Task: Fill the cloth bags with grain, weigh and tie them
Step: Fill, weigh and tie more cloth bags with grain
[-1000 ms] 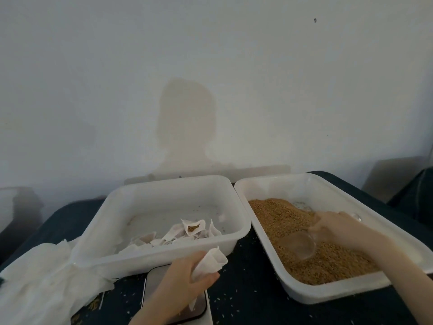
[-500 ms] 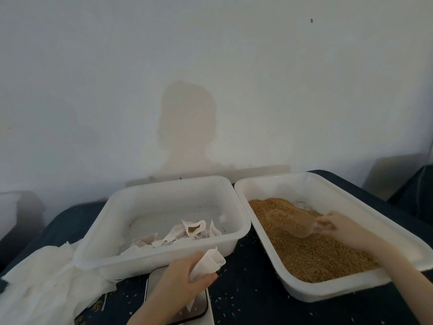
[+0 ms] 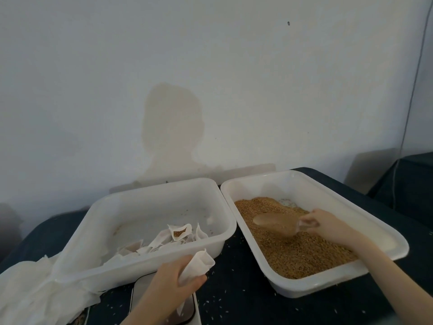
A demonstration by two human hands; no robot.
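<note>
Left hand (image 3: 172, 281), nearest, is curled round an empty cloth bag (image 3: 198, 266), held above the scale (image 3: 140, 299) with its mouth turned up toward the right. Soft and limp, the bag is best pinched at its rim so the mouth is kept open. Farther right, a clear scoop (image 3: 277, 225) loaded with grain (image 3: 297, 252) is gripped by the right hand (image 3: 328, 227) over the tray (image 3: 311, 286). Beyond the left hand, filled bags (image 3: 179, 233) are seen in a second tray (image 3: 150, 270).

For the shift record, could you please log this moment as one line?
left hand: holds empty cloth bag above scale | right hand: holds loaded scoop over grain tray | step: filling
</note>
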